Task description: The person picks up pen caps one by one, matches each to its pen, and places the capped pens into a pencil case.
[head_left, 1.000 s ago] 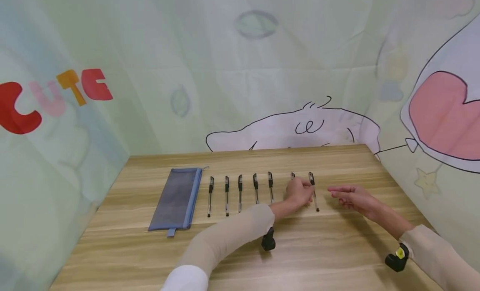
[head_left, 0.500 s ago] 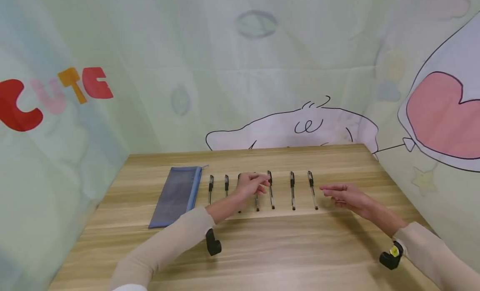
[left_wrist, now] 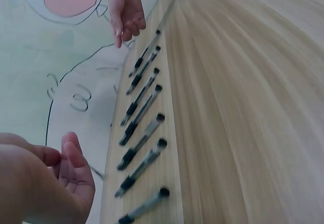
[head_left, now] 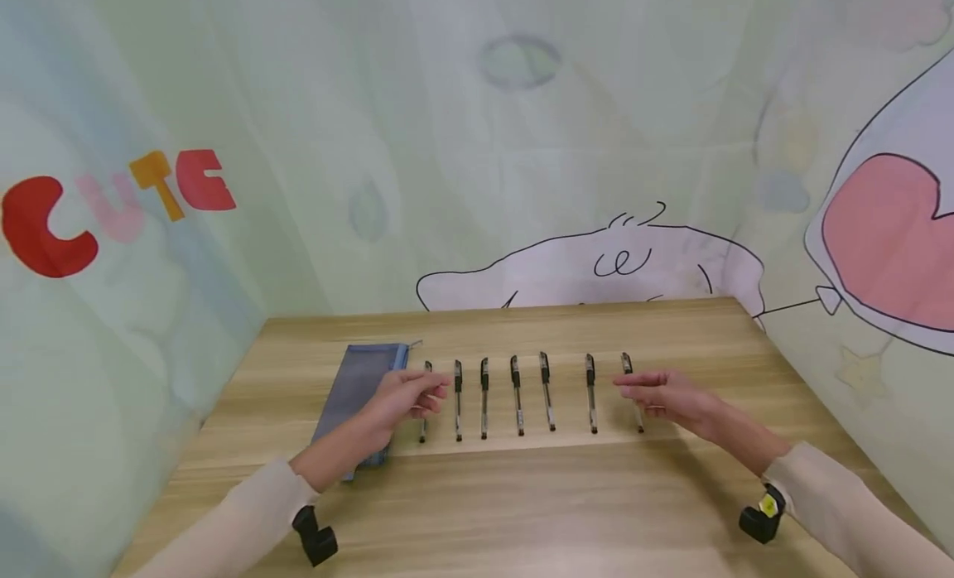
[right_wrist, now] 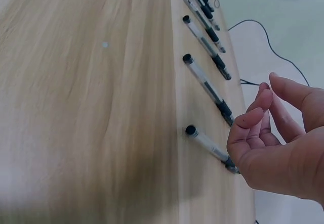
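Observation:
Several clear gel pens with black caps lie side by side in a row on the wooden table, caps toward the back. My left hand [head_left: 398,402] hovers over the leftmost pen [head_left: 424,425], near the pouch, and partly covers both. Its fingers are loosely bent and nothing is in them. At the row's other end, my right hand [head_left: 674,396] hangs by the rightmost pen [head_left: 639,419], hiding part of its shaft. In the right wrist view the fingers of the right hand [right_wrist: 276,143] are loosely curled and hold nothing, above the nearest pen [right_wrist: 210,147].
A blue mesh zip pouch [head_left: 363,375] lies left of the pens, its lower part behind the left forearm. The wooden table [head_left: 522,512] ends at a printed cloth backdrop [head_left: 335,255]. A wider gap separates the two rightmost pens from the others.
My left hand has swept left along the row, from the right-hand pens to the leftmost one, uncovering the pens between. The right hand has drifted slightly left, over the rightmost pen.

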A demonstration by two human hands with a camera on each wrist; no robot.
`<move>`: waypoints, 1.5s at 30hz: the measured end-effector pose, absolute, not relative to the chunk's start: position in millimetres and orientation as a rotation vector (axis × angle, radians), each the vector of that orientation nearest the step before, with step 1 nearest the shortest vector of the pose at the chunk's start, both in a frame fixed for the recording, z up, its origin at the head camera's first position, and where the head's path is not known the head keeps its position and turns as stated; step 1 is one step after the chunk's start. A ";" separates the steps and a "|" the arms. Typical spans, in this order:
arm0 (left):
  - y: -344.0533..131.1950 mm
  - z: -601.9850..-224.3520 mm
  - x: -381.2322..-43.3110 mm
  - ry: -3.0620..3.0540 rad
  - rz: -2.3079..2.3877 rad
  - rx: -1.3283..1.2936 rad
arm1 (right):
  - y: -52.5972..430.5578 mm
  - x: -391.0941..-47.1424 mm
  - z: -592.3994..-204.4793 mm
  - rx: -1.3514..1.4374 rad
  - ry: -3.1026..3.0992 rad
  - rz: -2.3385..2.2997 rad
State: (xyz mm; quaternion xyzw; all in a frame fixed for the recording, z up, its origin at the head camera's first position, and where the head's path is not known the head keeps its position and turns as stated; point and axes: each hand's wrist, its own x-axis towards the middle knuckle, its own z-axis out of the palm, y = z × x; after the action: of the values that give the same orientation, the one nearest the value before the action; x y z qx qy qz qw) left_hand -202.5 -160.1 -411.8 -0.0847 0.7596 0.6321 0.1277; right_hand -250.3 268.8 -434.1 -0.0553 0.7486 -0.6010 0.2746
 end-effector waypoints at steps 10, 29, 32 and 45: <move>-206.2 -416.7 -191.0 2.206 1.837 -0.382 | 242.5 -254.2 -433.8 -0.223 1.947 -1.610; -237.6 -455.2 -190.3 2.971 1.256 -0.285 | 206.7 -261.4 -433.9 -0.261 1.873 -1.610; -236.4 -460.7 -187.2 3.200 0.969 -0.146 | 202.1 -261.7 -435.6 -0.255 1.865 -1.612; -223.5 -466.9 -181.9 3.272 0.696 -0.198 | 187.4 -262.8 -442.0 -0.231 1.876 -1.606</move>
State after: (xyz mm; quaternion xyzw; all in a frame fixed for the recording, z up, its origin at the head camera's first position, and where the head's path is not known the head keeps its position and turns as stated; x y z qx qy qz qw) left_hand -181.9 -223.5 -466.9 -0.0588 0.9711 0.2066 -0.1044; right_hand -262.8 187.4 -442.0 -0.0883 0.7154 -0.6124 0.3247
